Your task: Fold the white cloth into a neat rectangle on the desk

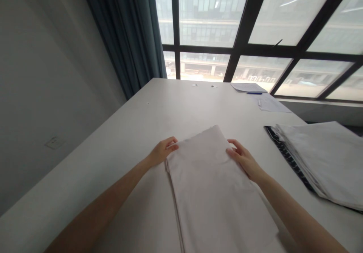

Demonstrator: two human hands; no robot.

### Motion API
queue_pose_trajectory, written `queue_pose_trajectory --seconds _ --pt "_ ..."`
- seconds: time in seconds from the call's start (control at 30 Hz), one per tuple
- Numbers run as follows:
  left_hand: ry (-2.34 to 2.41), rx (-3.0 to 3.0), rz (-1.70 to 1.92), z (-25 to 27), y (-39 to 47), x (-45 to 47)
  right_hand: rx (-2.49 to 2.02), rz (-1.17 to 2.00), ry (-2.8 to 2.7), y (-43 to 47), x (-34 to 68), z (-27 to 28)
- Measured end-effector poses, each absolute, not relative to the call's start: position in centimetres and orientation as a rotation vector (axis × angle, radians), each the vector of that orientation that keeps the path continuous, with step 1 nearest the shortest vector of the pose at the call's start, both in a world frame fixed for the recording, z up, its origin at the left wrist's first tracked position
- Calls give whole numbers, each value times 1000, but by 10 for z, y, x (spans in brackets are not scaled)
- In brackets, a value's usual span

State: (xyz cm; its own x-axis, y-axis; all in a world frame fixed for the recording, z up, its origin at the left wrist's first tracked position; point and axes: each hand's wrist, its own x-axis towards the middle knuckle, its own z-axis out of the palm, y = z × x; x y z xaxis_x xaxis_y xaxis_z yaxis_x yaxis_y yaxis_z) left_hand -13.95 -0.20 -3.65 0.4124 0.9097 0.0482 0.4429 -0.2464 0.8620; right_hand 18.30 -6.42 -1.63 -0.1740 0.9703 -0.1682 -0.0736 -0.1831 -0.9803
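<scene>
A white folded cloth (215, 192) lies on the white table in front of me, its far end slightly raised and its lower end running out of view. My left hand (164, 151) pinches the cloth's far left corner between thumb and fingers. On the opposite side, my right hand (243, 160) grips the right edge, thumb on top and fingers partly hidden behind the fabric. Layered folds show along the cloth's left side.
On the right, a stack of white cloths (326, 158) rests on a black patterned sheet (286, 158). Papers (273, 103) and a blue pen (254, 93) lie at the far right of the table (127, 132). Beyond are a blue curtain (133, 33) and windows.
</scene>
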Motion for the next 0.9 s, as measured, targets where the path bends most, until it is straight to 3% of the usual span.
queue_pose_trajectory --seconds 0.13,0.3,0.47,0.6,0.9 --pt "1144 1677 848 -34 -5 -126 -1249 1818 -958 -73 184 -15" --pt "1097 1233 964 -37 -6 -118 -1263 1786 -1042 -87 184 -15" --pt "927 887 919 -35 -13 -115 -1301 1378 -1301 -93 193 -20" --pt "898 948 709 -36 -20 -107 -1349 1022 -1519 -98 209 -19" --pt "870 1197 799 -31 -29 -51 -1662 472 -1787 -126 252 24"
